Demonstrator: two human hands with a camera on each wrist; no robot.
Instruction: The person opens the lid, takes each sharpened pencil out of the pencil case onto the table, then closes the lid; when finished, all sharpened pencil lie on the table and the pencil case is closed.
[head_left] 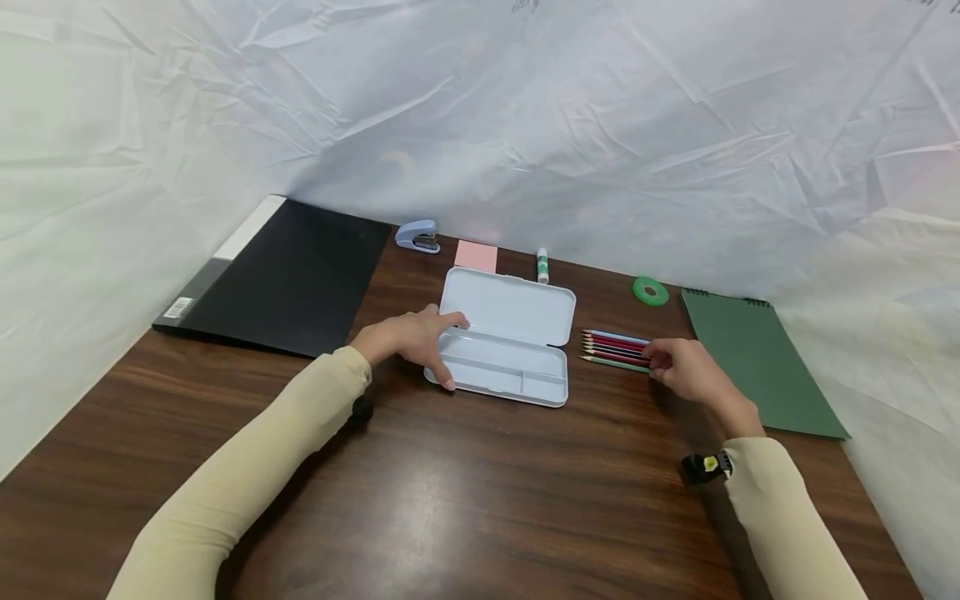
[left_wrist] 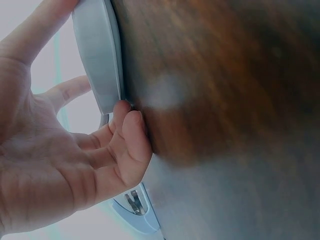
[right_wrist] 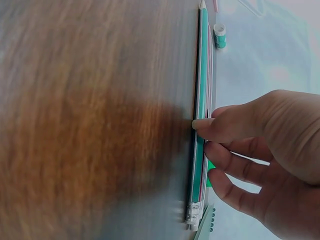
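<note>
A white pencil case lies on the table with its lid folded back, its lower tray divided into compartments. My left hand grips the case's left end, thumb at the front rim and another finger reaching over the tray. In the left wrist view, that hand has its lower fingers curled beside the end of the case. To the right, several pencils lie side by side, tips pointing left. My right hand pinches the nearest one, a green pencil, near its eraser half; the fingers behind the pencils are partly hidden.
A black folder lies at left. Along the back are a light blue stapler, a pink note pad, a glue stick and a green tape roll. A green spiral notebook lies beyond the right hand. White sheeting borders the table.
</note>
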